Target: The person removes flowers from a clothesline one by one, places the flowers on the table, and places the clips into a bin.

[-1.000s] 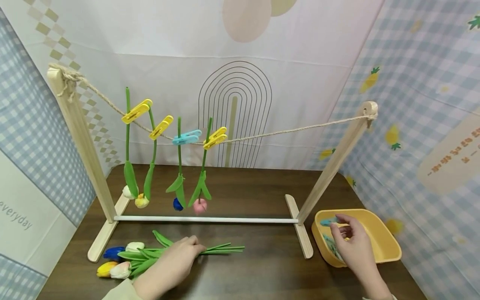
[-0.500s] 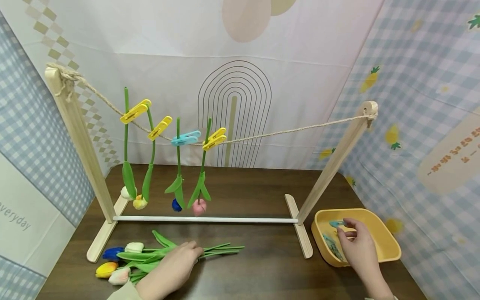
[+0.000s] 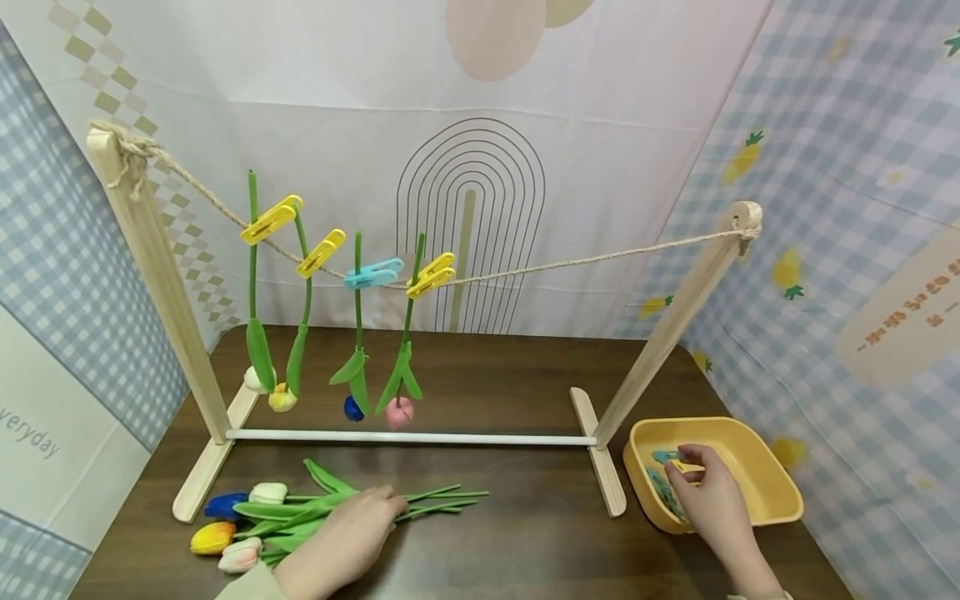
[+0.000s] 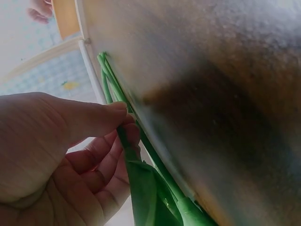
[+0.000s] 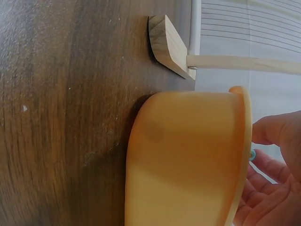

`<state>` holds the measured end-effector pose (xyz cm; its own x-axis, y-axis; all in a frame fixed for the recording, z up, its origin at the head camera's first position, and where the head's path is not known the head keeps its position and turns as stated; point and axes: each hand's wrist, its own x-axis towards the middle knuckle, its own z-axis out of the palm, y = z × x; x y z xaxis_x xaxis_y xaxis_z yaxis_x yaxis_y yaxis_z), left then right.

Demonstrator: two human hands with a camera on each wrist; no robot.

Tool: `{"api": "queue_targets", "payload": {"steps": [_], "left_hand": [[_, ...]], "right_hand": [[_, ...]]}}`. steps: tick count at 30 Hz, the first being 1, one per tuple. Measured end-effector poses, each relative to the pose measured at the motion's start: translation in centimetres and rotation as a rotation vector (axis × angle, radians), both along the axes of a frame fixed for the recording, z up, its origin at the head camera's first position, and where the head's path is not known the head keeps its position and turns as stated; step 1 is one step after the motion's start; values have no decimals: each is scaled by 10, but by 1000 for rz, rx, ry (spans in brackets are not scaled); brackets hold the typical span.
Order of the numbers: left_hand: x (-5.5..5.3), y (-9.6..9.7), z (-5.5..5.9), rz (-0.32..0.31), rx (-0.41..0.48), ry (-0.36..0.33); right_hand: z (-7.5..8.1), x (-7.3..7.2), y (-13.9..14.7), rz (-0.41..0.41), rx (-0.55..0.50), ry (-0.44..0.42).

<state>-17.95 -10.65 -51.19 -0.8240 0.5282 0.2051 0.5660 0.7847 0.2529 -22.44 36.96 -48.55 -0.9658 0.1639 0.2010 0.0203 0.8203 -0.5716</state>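
Observation:
My left hand (image 3: 348, 533) pinches a green stem (image 4: 123, 136) between thumb and forefinger, among a bunch of artificial tulips on the table. Their heads, a blue tulip (image 3: 225, 506), a yellow tulip (image 3: 213, 538) and pale ones, point left. Over the yellow basin (image 3: 780, 492), my right hand (image 3: 712, 493) holds a blue clothespin (image 3: 664, 457) between thumb and fingers; its teal end also shows in the right wrist view past the rim. More clothespins (image 3: 663, 492) lie in the basin's left part, partly hidden by the hand.
A wooden stand with a left post (image 3: 161, 292) and right post (image 3: 678, 325) carries a sagging rope (image 3: 585, 262). Several tulips hang head down from it by yellow and blue clothespins (image 3: 373, 273). A white bar (image 3: 412, 437) joins the feet low above the table.
My right hand has shifted slightly right and down within the basin, with the blue clothespin moving too. My left hand has barely moved on the stems.

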Motion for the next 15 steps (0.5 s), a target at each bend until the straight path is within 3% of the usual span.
{"api": "queue_targets", "payload": {"steps": [15], "left_hand": [[-2,-1,6,-21,19,-42]], "right_hand": [[0,-1,-1,-7,12,24]]}}
